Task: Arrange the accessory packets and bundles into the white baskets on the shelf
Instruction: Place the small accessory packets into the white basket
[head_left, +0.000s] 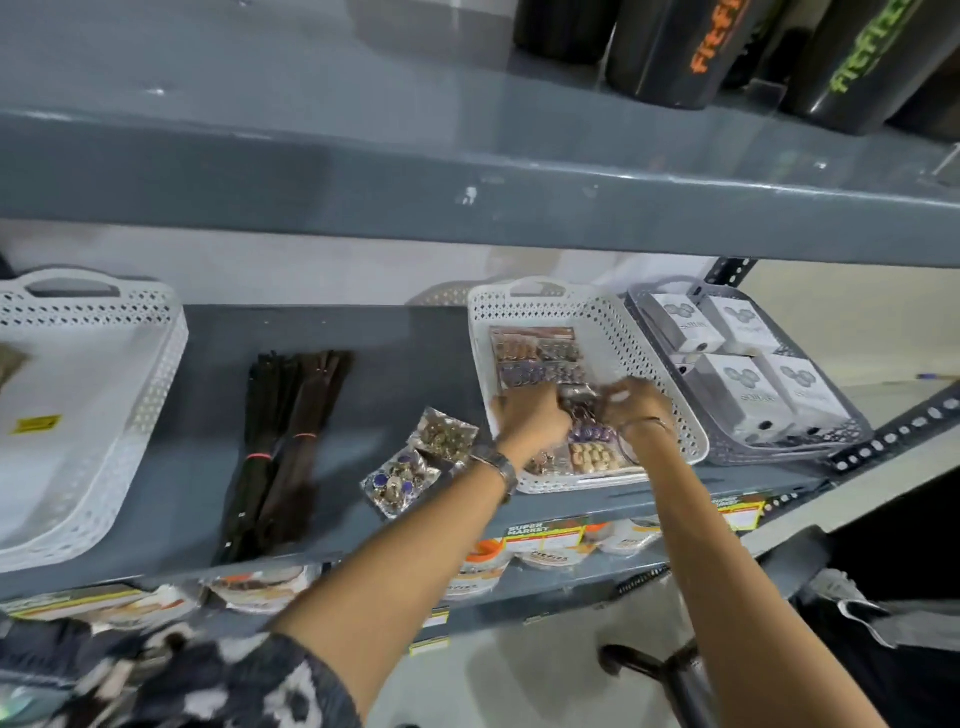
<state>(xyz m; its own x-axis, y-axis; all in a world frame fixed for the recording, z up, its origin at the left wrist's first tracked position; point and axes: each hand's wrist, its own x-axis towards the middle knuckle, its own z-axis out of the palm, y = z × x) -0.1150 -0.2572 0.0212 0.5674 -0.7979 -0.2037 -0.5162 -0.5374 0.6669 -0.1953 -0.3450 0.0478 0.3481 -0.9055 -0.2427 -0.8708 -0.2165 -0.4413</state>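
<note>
Both hands were seen down inside the middle white basket, working over the button packets already laid there. The left hand was pressed down with fingers curled over the near packets, while the right hand was bent at the fingertips, apparently pinching the edge of a clear packet between the two hands; with motion blur, the exact grip could not be told.

Two loose packets were left lying on the grey shelf just outside the basket's left wall, near the left wrist, so the left hand was judged the nearer one for collecting them. Further left, the bundles of dark straps were laid with their long axis running front to back, well apart from both hands and between the two white baskets. The second white basket at the far left was seen nearly bare.

To the right, a grey basket of small white boxes was left untouched, just beside the one being filled.
</note>
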